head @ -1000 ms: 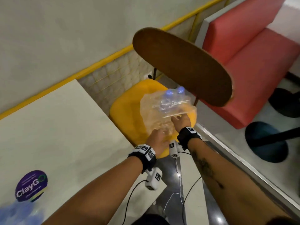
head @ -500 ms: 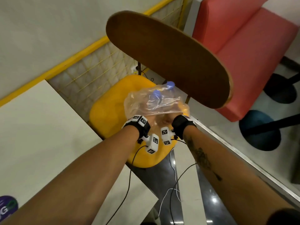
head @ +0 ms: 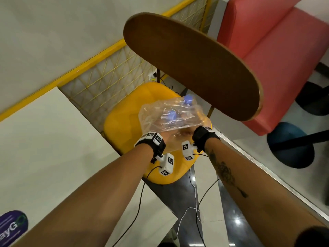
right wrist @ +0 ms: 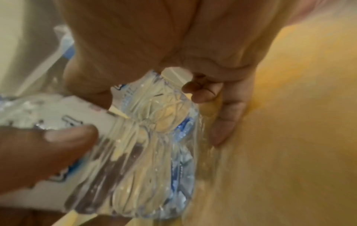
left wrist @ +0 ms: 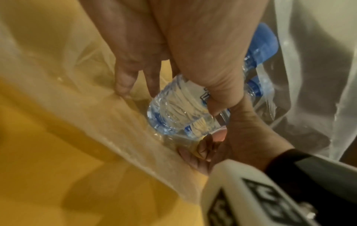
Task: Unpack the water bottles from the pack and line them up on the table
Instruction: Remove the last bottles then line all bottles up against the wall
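**Position of items.** The pack (head: 178, 120), a loose clear film wrap, is held above the yellow chair seat (head: 122, 125) at the centre of the head view, below the brown chair back (head: 192, 65). It is not over the table (head: 44, 139), which occupies the left of the frame. Two blue caps (head: 188, 99) are seen through the film, pointing away from the person.

**Hands.** Both hands are together at the near, open end of the pack. The left hand (left wrist: 183, 38) is wrapped round the lower body of one bottle (left wrist: 177, 110), with the thumb on the label and the fingers (left wrist: 123, 85) on the far side. The right hand (left wrist: 241, 137) is curled just beside that bottle's base. It appears to be pinching the film there, though the exact hold is partly hidden.

**Change noted.** A second ago both hands were seen at the pack's near edge, outside the film. They are now partly covered by it, and a bottle is enclosed in the left hand. The pack has stayed over the chair seat.

**Assessment.** Extraction of one bottle is judged to be under way, with the film held back by the right hand. Nothing is yet freed. The bottle must still be drawn clear and carried left to the table. The slack film could snag on it.
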Action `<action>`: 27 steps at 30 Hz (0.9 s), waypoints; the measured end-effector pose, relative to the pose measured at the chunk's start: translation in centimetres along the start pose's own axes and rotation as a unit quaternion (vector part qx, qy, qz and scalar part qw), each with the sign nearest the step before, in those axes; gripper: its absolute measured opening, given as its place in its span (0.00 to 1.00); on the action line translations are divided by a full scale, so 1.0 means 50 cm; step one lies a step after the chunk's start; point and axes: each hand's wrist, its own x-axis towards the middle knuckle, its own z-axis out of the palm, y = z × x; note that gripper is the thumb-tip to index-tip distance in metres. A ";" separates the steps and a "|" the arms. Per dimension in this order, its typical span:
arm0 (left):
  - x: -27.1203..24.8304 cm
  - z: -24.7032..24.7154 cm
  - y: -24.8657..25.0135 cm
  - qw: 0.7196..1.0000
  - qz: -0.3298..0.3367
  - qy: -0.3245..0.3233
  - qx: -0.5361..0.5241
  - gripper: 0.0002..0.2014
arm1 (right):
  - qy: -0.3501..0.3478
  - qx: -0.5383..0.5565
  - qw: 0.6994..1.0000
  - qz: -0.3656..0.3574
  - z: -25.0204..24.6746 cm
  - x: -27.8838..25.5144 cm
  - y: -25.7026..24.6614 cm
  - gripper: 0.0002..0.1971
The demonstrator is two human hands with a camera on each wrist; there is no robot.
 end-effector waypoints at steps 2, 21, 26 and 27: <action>0.009 0.007 -0.023 0.998 0.058 0.002 -0.014 0.46 | -0.025 -0.180 0.983 -0.011 0.003 -0.029 0.005 0.25; -0.360 -0.041 -0.162 0.986 0.137 -0.091 0.022 0.20 | -0.056 -0.308 0.937 -0.154 0.028 -0.254 0.168 0.27; -0.489 -0.137 -0.320 0.969 0.238 0.056 0.022 0.17 | -0.067 -0.295 0.920 -0.250 0.121 -0.397 0.235 0.22; -0.515 -0.162 -0.354 0.965 0.249 0.080 0.027 0.18 | -0.078 -0.286 0.916 -0.270 0.153 -0.430 0.241 0.23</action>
